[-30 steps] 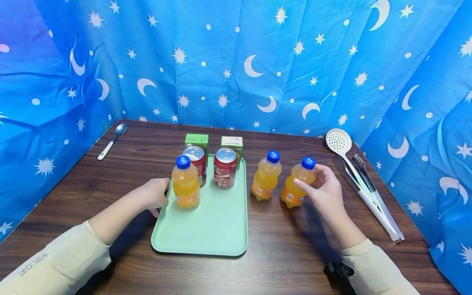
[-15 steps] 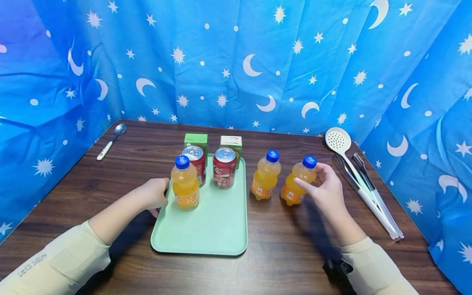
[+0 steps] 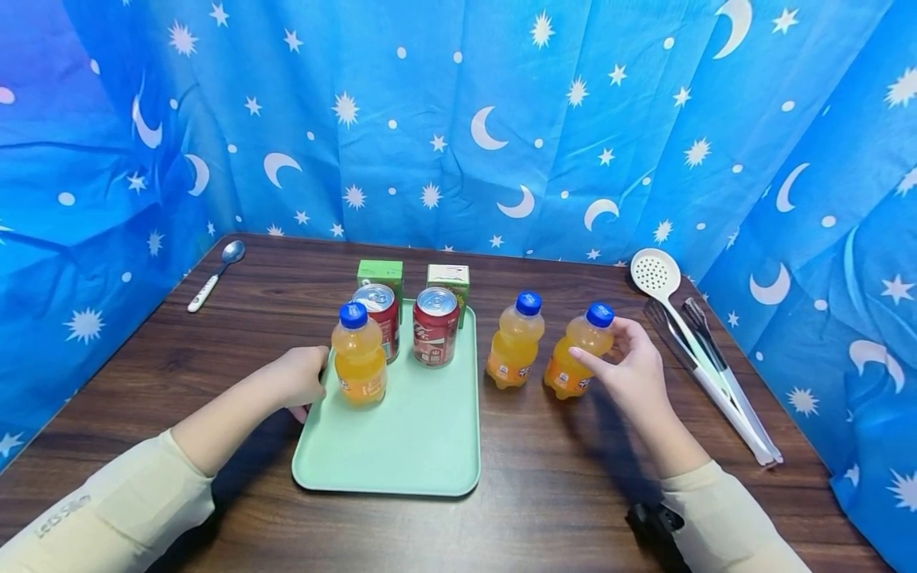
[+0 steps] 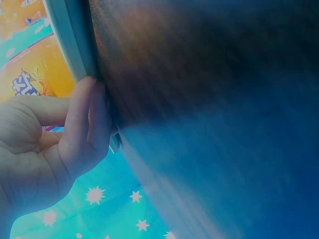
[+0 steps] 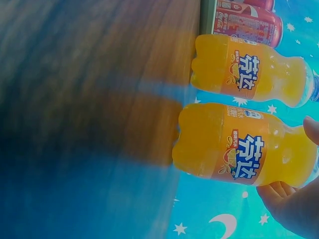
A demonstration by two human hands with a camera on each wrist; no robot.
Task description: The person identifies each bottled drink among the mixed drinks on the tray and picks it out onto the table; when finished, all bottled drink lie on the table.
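Note:
My left hand [image 3: 304,378] grips the left edge of a light green tray [image 3: 401,461], thumb and fingers at the rim in the left wrist view. On the tray stand an orange soda bottle [image 3: 360,358] with a blue cap and two red cola cans [image 3: 435,330]. To the tray's right, my right hand [image 3: 636,372] holds the upper part of another orange soda bottle [image 3: 566,376] between thumb and fingers; this bottle leans slightly right. A third orange soda bottle [image 3: 513,350] stands upright between it and the tray.
Two green drink cartons [image 3: 380,270] stand behind the cans at the tray's far end. At the right lie a white slotted skimmer [image 3: 655,272] and tongs [image 3: 731,410]. A spoon [image 3: 216,274] lies far left. A blue star-patterned curtain [image 3: 458,119] encloses the dark wooden table [image 3: 544,493].

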